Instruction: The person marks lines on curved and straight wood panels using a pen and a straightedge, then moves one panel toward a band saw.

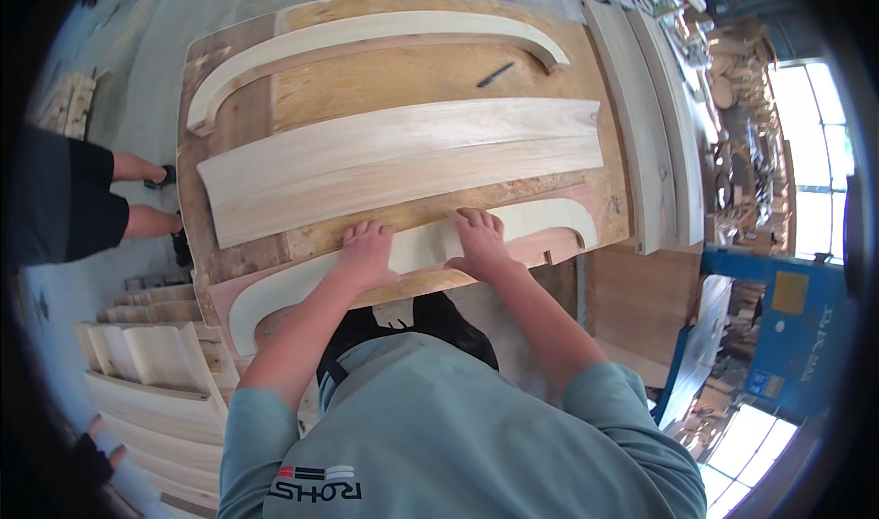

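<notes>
Along the near edge of the workbench lies a pale, curved wooden strip with bent-down ends. Beneath it, a reddish-brown board shows at the right, with a small notch in its near edge. My left hand grips the strip left of its middle, fingers over the far edge and thumb along the near side. My right hand holds it a little farther right in much the same way. Just beyond my hands lies a wide, pale wooden panel, touched by neither hand.
A second curved wooden piece lies at the bench's far side, near a dark pen-like object. Long boards stand along the right, by blue equipment. Stacked wood is at lower left. Another person stands left.
</notes>
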A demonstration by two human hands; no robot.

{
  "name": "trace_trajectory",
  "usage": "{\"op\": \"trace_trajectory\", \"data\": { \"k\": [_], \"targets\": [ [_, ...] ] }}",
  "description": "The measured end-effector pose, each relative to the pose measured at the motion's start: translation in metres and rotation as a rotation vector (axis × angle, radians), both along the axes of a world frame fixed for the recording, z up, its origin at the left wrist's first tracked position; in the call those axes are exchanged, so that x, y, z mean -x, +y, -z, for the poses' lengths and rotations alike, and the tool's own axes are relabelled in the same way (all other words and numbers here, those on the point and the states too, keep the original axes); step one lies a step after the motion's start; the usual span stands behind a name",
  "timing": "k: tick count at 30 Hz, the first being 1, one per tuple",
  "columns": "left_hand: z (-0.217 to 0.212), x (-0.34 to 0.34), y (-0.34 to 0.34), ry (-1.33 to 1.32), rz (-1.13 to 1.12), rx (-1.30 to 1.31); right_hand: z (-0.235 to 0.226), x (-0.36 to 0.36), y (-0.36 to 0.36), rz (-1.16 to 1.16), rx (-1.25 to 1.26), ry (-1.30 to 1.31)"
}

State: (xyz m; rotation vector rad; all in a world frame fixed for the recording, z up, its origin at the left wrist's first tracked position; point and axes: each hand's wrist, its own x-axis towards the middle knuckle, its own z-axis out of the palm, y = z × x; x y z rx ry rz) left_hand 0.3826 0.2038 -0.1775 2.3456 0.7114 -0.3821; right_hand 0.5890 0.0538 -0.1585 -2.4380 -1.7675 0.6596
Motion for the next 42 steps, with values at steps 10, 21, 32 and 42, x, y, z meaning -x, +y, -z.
{"op": "trace_trajectory", "data": {
  "k": [10,21,32,42],
  "targets": [
    [-0.002,-0.055,-0.029,0.128,-0.04,-0.1,0.011,-0.14,-0.201,0.632,-0.33,-0.005],
    [0.006,-0.063,-0.019,0.26,0.029,-0.12,0.048,-0.231,-0.268,1.101,-0.556,0.246],
    [0.0,-0.062,-0.024,0.216,0.089,-0.186,0.074,-0.234,-0.275,1.277,-0.599,0.47],
    [0.003,-0.068,-0.016,0.245,0.12,-0.176,0.073,-0.239,-0.277,1.348,-0.582,0.529]
  ]
}}
